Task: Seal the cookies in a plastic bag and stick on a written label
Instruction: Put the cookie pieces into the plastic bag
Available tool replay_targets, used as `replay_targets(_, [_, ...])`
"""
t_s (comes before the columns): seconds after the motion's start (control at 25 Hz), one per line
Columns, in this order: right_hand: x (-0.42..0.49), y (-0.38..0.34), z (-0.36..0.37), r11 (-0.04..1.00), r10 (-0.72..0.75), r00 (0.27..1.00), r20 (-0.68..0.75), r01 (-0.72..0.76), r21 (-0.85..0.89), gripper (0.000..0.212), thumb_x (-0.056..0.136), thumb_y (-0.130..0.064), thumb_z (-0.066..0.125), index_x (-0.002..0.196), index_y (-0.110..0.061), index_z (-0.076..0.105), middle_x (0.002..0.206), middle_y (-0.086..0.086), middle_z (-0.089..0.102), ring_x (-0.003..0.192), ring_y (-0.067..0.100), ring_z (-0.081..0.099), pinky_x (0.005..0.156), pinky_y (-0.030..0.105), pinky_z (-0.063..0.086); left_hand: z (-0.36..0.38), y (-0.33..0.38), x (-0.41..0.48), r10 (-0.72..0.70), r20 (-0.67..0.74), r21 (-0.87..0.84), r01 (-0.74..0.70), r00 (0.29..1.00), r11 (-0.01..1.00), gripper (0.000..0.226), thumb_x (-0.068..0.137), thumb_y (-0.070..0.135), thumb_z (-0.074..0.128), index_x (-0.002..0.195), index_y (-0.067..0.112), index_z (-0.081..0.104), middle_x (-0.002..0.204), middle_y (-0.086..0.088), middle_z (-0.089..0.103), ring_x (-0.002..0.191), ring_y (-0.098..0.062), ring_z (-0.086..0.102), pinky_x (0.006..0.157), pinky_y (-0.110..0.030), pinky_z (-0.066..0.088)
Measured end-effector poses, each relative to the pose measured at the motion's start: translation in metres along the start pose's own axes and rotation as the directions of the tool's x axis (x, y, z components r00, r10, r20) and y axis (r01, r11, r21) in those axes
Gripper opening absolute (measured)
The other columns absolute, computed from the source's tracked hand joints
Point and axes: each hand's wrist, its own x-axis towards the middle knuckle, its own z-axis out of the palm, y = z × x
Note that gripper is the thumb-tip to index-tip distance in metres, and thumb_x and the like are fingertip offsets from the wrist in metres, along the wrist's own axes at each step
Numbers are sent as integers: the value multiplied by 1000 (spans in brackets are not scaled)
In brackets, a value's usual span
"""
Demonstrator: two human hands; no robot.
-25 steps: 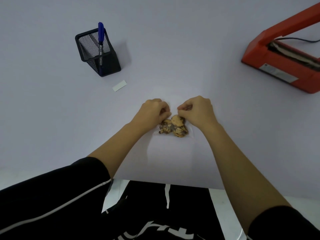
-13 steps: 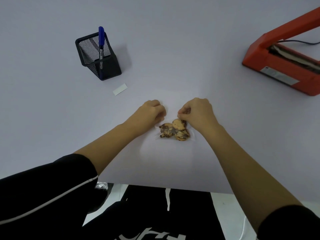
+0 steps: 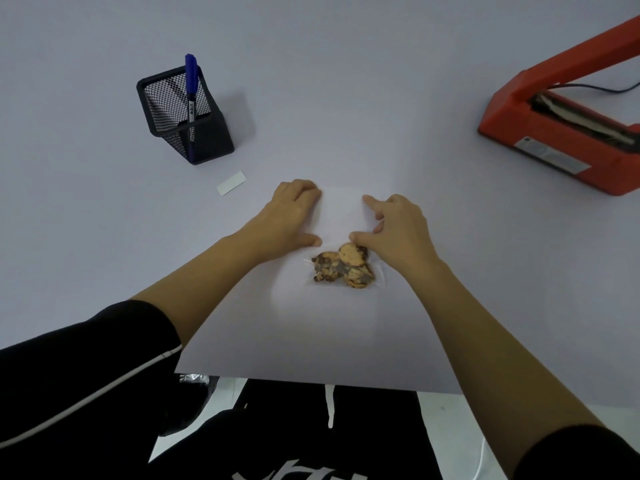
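Several chocolate-chip cookies [image 3: 343,268] lie bunched in the near end of a clear plastic bag [image 3: 341,216] flat on the table. My left hand [image 3: 289,216] rests on the bag's left edge with fingers curled down. My right hand [image 3: 398,226] presses on the right edge, its index finger stretched forward and its thumb touching the top cookie. The bag's empty upper part lies between both hands. A small white label [image 3: 231,182] lies on the table to the left of my left hand.
A black mesh pen holder [image 3: 183,116] with a blue marker [image 3: 190,88] stands at the back left. A red heat sealer [image 3: 568,133] with a raised arm and a black cord sits at the right. The table's front edge [image 3: 311,381] is near my body.
Both hands have slid forward and apart along the bag's sides, away from the cookies. The bag's empty top now lies flat between them.
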Motion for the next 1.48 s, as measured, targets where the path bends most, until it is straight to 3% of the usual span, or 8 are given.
replay_targets(0.12, [-2, -2, 1, 998, 34, 999, 26, -35, 54, 86, 76, -32, 74, 144, -12, 26, 107, 4, 46, 88, 17, 51, 83, 29, 42, 5, 9, -2, 133, -43, 65, -130, 990, 989, 56, 78, 13, 71, 129, 13, 48, 134, -11, 42, 119, -31, 35, 100, -38, 36])
replay_targets(0.24, [1, -6, -2, 993, 49, 999, 19, -51, 109, 81, 71, -24, 78, 137, -13, 32, 107, 5, 48, 86, 16, 51, 78, 28, 44, 10, 8, 0, 256, 50, 71, -260, 965, 963, 41, 81, -1, 62, 120, 10, 60, 123, -12, 54, 110, -31, 45, 96, -38, 40])
replay_targets(0.52, [-8, -10, 9, 966, 12, 997, -79, 9, 258, 51, 76, -4, 70, 114, -16, 38, 87, 2, 57, 74, 15, 57, 74, 31, 52, 4, 2, 15, 173, 170, 40, -183, 970, 982, 63, 84, 14, 63, 141, 18, 38, 142, -7, 35, 127, -28, 31, 108, -34, 24])
replay_targets(0.68, [-3, -4, 11, 981, -55, 998, -33, 60, 184, 34, 79, -6, 68, 111, -12, 61, 101, 0, 51, 91, 16, 55, 88, 30, 48, -2, 4, 17, 136, 210, 50, -149, 968, 988, 72, 85, 21, 64, 146, 18, 26, 151, -4, 21, 132, -26, 19, 111, -34, 21])
replay_targets(0.96, [-2, -1, 2, 999, 8, 999, -49, -10, -46, 83, 77, -29, 72, 142, -11, 24, 145, 8, 26, 129, 26, 29, 103, 37, 31, -4, 11, 7, 8, 110, 104, -19, 994, 994, 90, 81, 25, 69, 148, 8, 11, 155, -10, 10, 137, -31, 11, 112, -37, 23])
replay_targets(1.08, [-5, -6, 5, 989, -132, 985, -110, 123, -85, 56, 76, -17, 70, 125, -13, 43, 127, 7, 44, 117, 27, 42, 93, 37, 35, 10, 14, 3, 160, -18, 150, -155, 987, 976, 64, 76, 5, 68, 134, 6, 41, 135, -17, 42, 118, -36, 38, 99, -45, 41])
replay_targets(1.2, [-6, -5, 10, 984, -180, 981, -69, 179, -21, 27, 80, -8, 64, 106, -14, 59, 111, 4, 55, 107, 24, 48, 89, 36, 40, 15, 9, -2, 166, -29, 59, -164, 986, 985, 36, 79, -1, 63, 114, 4, 59, 118, -16, 53, 103, -34, 46, 92, -40, 42])
replay_targets(1.48, [2, -4, 0, 973, -169, 985, 41, 173, -155, 54, 83, -22, 63, 133, -23, 45, 137, -5, 41, 125, 19, 38, 96, 40, 32, 4, 7, 5, 68, 55, 52, -71, 996, 996, 66, 84, 20, 65, 141, 11, 34, 147, -7, 33, 130, -25, 29, 107, -31, 24])
